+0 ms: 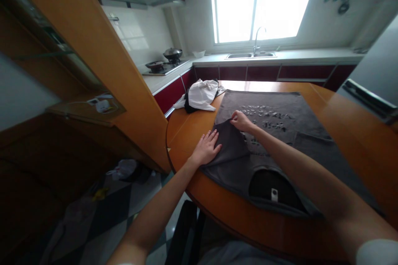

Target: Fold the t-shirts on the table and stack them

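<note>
A dark grey T-shirt (280, 107) lies spread on the wooden table, its neckline towards me and its hem at the far side. Shiny lettering runs across its front, and a white label shows inside the collar. My left hand (205, 148) rests flat, fingers spread, on the edge of the left sleeve. Between the thumb and fingers of my right hand (241, 121) is the corner of that sleeve, folded inward over the shirt's front. The right-hand sleeve also lies across the shirt body.
White and black clothes (202, 94) lie heaped at the table's far left. The round wooden table (183, 132) has a chair at its near edge. Beyond stand a stove with pans (173, 53), a sink (239, 55) below the window, and a fridge (373, 66) at right.
</note>
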Demonstrator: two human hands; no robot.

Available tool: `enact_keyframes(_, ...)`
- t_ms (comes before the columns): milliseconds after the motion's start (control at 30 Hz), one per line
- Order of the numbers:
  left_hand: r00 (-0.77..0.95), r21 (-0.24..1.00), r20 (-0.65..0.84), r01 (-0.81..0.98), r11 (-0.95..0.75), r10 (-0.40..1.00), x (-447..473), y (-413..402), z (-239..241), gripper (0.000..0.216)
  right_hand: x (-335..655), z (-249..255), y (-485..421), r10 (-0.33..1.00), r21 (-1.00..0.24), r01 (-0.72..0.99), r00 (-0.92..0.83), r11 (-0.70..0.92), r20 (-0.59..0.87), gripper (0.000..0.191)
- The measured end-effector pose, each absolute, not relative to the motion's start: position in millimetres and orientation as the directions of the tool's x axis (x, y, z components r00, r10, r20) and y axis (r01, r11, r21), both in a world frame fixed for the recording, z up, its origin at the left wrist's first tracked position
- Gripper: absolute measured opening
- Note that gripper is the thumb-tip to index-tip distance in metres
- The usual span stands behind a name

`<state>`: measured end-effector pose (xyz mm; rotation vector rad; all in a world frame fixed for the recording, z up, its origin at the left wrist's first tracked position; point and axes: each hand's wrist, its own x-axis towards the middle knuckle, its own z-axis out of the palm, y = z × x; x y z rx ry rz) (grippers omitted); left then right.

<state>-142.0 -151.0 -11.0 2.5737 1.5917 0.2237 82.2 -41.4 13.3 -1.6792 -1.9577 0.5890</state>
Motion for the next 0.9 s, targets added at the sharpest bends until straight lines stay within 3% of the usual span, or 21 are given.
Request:
enact_keyframes(167, 0.446, 0.170, 0.074, 0.876, -0.452, 0.892, -142, -151, -10, 0.065, 81, 8, -50, 0.991, -0.605, 0.786, -0.082, 0.129, 0.105, 0.036)
enact_keyframes(333, 0.443, 0.191, 0.086, 0.872, -0.452, 0.892, -143, -151, -13, 0.065, 81, 8, -68, 0.983, -0.459, 0.872, -0.115, 0.169, 0.143, 0.047)
enact_keyframes(467, 0.423, 0.265, 0.089, 0.863, -0.430, 0.902, -144, -150, -7, 0.063, 85, 14, -91, 0.953, -0.334, 0.921, -0.102, 0.198, 0.285, 0.039)
enact_keyframes(567, 0.413, 0.311, 0.165, 0.840, -0.445, 0.896, -137, -139, 3, 0.057, 88, 11, -115, 0.910, -0.265, 0.902, -0.246, 0.341, 0.333, 0.040)
enact_keyframes(667, 0.519, 0.242, 0.211, 0.794, -0.558, 0.829, -121, -120, 9, 0.055, 86, -1, -135, 0.879, -0.235, 0.857, -0.400, 0.459, 0.260, 0.051)
enact_keyframes(767, 0.570, 0.147, 0.131, 0.798, -0.584, 0.811, -106, -104, 6, 0.055, 84, -12, -144, 0.913, -0.250, 0.878, -0.391, 0.408, 0.115, 0.065)
enact_keyframes(900, 0.517, 0.122, 0.054, 0.846, -0.519, 0.854, -101, -96, -6, 0.059, 83, -15, -143, 0.927, -0.269, 0.892, -0.375, 0.364, 0.013, 0.071)
